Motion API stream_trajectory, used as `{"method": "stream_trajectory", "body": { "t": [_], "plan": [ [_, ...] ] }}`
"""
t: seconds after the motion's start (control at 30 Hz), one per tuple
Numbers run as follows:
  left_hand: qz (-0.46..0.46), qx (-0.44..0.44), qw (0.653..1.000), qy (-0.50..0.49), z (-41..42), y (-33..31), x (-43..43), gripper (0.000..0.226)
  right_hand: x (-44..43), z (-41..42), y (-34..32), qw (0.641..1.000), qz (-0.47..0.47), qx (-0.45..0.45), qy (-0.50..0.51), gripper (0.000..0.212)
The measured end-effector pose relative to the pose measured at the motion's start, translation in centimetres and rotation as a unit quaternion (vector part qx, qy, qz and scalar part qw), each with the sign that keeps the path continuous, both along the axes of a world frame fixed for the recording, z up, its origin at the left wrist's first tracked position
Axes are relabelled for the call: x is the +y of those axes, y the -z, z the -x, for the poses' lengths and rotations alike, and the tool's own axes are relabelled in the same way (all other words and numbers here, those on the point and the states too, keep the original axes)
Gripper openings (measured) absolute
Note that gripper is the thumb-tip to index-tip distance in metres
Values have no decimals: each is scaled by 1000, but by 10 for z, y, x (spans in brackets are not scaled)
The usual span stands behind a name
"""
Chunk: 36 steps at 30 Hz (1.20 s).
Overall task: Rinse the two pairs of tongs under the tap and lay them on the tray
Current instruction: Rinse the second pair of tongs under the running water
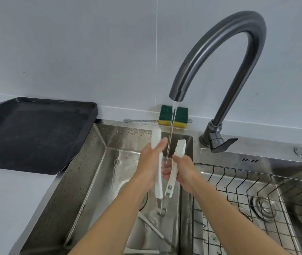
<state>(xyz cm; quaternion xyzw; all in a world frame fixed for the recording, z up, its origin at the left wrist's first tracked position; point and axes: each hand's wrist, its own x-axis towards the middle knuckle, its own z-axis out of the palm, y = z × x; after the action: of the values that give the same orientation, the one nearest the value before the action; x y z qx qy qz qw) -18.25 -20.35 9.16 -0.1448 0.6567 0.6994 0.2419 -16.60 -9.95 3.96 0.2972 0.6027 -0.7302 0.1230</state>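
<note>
I hold a white pair of tongs [158,181] over the left basin of the steel sink [91,162], its two arms spread in a V with the tips pointing away from me. My left hand [146,168] grips the left arm and my right hand [185,173] grips the right arm. Water [172,126] runs from the curved dark tap [220,57] and falls between the two arms onto my fingers. A second white pair of tongs [153,228] lies on the basin floor below my forearms, partly hidden. The black tray [32,137] sits on the counter to the left, with nothing on it.
A green and yellow sponge [173,115] and a thin metal utensil [139,120] lie on the ledge behind the sink. The tap lever [224,143] points right. A wire basket [257,199] fills the right basin. White counter runs along the left.
</note>
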Motion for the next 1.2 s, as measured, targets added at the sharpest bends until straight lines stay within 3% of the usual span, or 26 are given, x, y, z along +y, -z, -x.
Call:
{"method": "stream_trajectory", "body": {
  "t": [0.13,0.27,0.43,0.57,0.73,0.87,1.03,1.13,1.2],
  "plan": [
    [-76,12,994,77,-7,-6,11,19,-8,-6,9,999,10,16,-50,33],
    [-132,-5,990,52,-9,-5,14,14,-10,-9,10,995,56,21,-78,36],
    [-164,-117,975,-92,-5,2,-3,27,-11,-18,19,982,-23,-79,-168,25],
    [-181,-216,936,-212,-13,20,-25,32,-18,-33,28,957,-69,-150,-237,11],
    [-221,-254,885,-321,-26,44,-52,31,-24,-41,33,948,-58,-198,-242,30],
    [-211,-273,869,-355,-34,53,-68,29,-31,-45,26,928,-108,-197,-298,3],
    [-131,-264,902,-314,-44,58,-80,25,-40,-53,31,894,-223,-142,-362,31],
    [83,-211,948,-221,-49,64,-93,28,-43,-54,33,864,-297,-87,-396,41],
    [238,-148,948,-152,-55,65,-105,41,-43,-54,36,837,-346,-65,-418,39]
  ]
}}
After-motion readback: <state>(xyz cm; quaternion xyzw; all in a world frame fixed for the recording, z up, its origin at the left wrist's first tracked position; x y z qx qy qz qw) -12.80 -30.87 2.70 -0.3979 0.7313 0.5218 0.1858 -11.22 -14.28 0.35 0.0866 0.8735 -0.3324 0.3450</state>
